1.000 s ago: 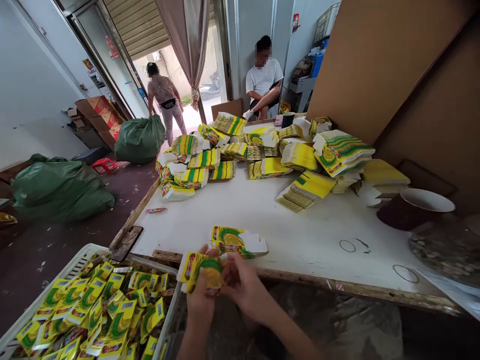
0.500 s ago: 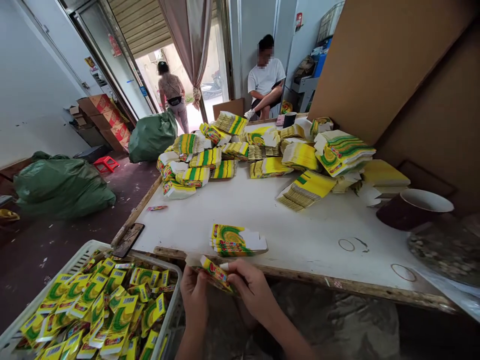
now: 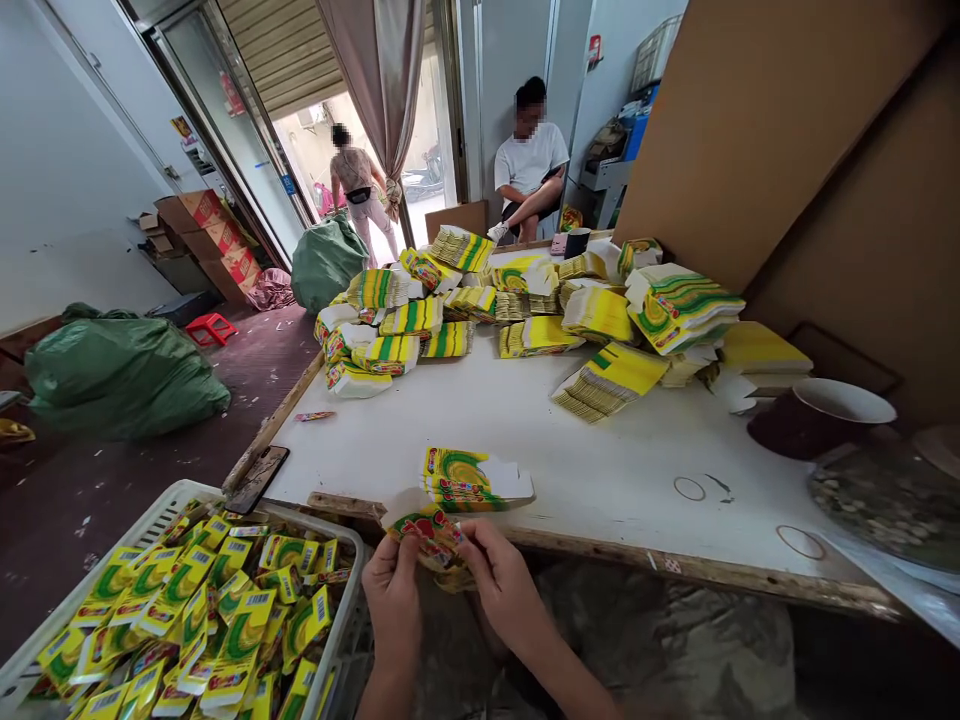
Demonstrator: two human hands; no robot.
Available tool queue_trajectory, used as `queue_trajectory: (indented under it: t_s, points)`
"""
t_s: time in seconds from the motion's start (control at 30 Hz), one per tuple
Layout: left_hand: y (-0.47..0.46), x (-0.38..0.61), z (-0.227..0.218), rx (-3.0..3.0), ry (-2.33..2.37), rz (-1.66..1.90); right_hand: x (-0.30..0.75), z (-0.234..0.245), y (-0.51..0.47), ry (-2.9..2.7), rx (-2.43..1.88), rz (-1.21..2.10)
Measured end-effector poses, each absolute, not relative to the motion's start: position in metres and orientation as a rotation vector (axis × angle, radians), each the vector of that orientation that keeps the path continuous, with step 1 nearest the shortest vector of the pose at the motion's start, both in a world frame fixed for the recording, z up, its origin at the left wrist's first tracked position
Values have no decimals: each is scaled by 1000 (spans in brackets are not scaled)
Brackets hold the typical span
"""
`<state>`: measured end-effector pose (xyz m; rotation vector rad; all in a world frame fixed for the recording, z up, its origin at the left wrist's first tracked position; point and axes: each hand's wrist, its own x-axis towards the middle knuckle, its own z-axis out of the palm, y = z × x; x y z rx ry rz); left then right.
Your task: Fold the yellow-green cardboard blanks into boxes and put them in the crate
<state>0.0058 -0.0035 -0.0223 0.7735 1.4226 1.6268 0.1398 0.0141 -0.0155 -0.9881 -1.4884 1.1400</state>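
My left hand [image 3: 392, 592] and my right hand [image 3: 501, 580] both grip one small yellow, green and red printed carton [image 3: 424, 527], held just below the near edge of the white table [image 3: 570, 460]. The fingers of both hands pinch its sides. A short stack of flat cartons [image 3: 472, 480] of the same print lies on the table right beyond my hands. To my left stands a white plastic crate [image 3: 142, 540] filled with several folded yellow and green cartons [image 3: 225, 620].
Bundled stacks of flat cartons [image 3: 525, 300] cover the far half of the table. A dark bowl [image 3: 817, 420] sits at right, before leaning cardboard sheets [image 3: 750, 130]. Green sacks [image 3: 124, 370] lie on the floor. One person [image 3: 531, 165] sits by the door; another [image 3: 360, 190] stands in the doorway.
The carton has turned in my hands, from face-up to edge-on to partly opened. The person at the doorway walked further right, out past the green sack.
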Motion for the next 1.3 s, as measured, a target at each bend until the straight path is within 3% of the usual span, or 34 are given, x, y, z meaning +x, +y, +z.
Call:
queue_trajectory:
  t_s: [0.13, 0.27, 0.4, 0.5, 0.6, 0.7, 0.8, 0.9, 1.13, 1.3]
  points:
    - [2, 3, -20, 809, 1280, 1564, 153, -16, 26, -1575, -1028, 807]
    - [1, -18, 17, 1048, 1159, 1616, 180, -5, 36, -1744, -1014, 557]
    - [-4, -31, 49, 1498, 1371, 1136, 187, 7, 31, -2060, -851, 386]
    - [-3, -20, 47, 1632, 1392, 765, 179, 3, 21, -2118, -711, 401]
    - [-2, -4, 32, 1650, 1481, 729, 171, -9, 15, -1749, -878, 570]
    - [-6, 4, 16, 1751, 1529, 880, 164, -16, 14, -1278, -1018, 1067]
    - [-10, 9, 6, 1886, 1431, 972, 158, -12, 16, -1015, -833, 1725]
    - [-12, 11, 4, 1943, 1377, 971, 155, -8, 17, -906, -684, 1919]
    - [-11, 9, -5, 1800, 1437, 825, 155, -13, 5, -1403, -852, 1499]
    - [-7, 9, -10, 1802, 1434, 1028, 157, -12, 0, -1813, -875, 1066]
